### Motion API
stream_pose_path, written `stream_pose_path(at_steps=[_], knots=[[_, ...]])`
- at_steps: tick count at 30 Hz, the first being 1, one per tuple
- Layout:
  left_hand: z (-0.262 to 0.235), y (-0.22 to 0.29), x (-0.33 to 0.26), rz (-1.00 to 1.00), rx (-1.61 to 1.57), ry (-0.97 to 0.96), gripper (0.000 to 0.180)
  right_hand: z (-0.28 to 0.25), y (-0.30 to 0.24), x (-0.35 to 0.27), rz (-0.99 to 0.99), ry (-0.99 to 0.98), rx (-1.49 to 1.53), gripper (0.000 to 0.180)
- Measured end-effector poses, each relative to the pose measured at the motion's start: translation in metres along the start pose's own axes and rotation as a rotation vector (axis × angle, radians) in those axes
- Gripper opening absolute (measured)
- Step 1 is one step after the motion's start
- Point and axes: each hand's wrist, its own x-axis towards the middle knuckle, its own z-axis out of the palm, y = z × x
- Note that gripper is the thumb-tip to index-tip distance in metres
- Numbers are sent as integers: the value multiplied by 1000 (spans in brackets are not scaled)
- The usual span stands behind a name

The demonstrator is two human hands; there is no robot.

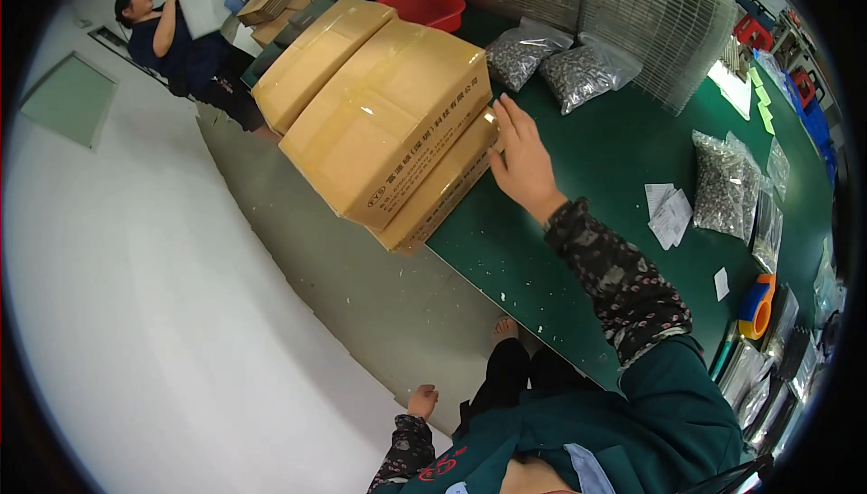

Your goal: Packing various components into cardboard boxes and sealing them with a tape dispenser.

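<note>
My right hand [524,160] reaches over the green table with its fingers stretched out and its fingertips at the end of a stack of cardboard boxes. It is open and grips nothing. The upper taped box [379,106] sits on a lower box [452,191], which juts past the table's edge. Behind them lies another taped cardboard box [316,56]. My left hand [423,401] hangs low at my side, away from the table, its fingers curled in with nothing seen in them.
Bags of small grey parts [587,74] lie beyond the boxes, near a red basin [429,6] and stacked clear trays [650,24]. Paper slips [668,214], another parts bag [722,187] and a tape roll [759,309] lie rightward. A person [194,42] stands at far left holding a white sheet.
</note>
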Motion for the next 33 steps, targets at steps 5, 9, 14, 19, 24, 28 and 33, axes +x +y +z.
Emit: stream_pose_path(at_steps=[5,9,14,19,24,28,33], knots=[[1,25,-5,7,-55,-62,38,16,34,-32,599,-422,160,63],[2,25,1,77,-17,-126,38,32,76,-30,649,-198,17,54],[-3,-10,9,-24,35,-113,38,11,50,-12,719,-535,173,45],[-11,-13,14,16,78,-32,33,7,79,-19,431,-184,130,46],[-19,0,16,-46,21,-81,36,13,74,-16,558,-750,359,48],[-9,29,10,35,41,-124,36,7,132,-20,170,-332,10,48],[8,41,8,54,-29,-105,35,20,146,-41,-21,-504,-424,62]])
